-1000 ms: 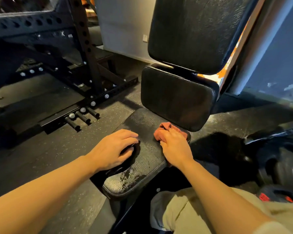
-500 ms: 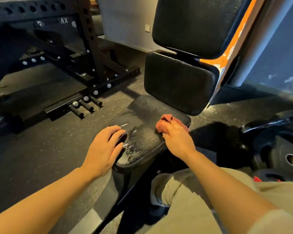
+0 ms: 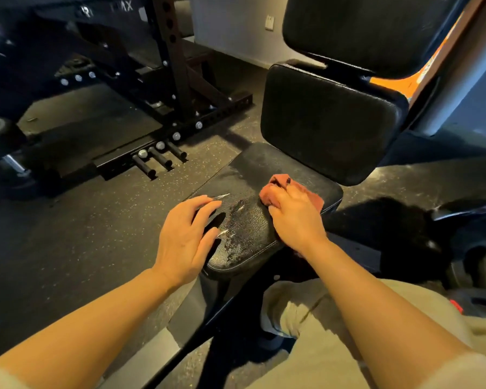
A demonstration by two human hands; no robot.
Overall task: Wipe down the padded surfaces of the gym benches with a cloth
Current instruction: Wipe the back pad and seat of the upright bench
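Red cloth (image 3: 278, 189) under right hand (image 3: 295, 220) on seat pad (image 3: 244, 220).

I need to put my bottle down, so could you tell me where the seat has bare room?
Bare patch: the back of the seat pad, between the lower back pad and the cloth. The front is crowded by the left hand and right hand.

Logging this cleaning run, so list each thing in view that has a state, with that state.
Left hand: open, fingers spread at the seat pad's left edge.
Right hand: grips the cloth, pressing it on the seat.
Cloth: red, bunched under the hand.
Seat pad: worn, scuffed patch near the front.
Back pad: upright, untouched.
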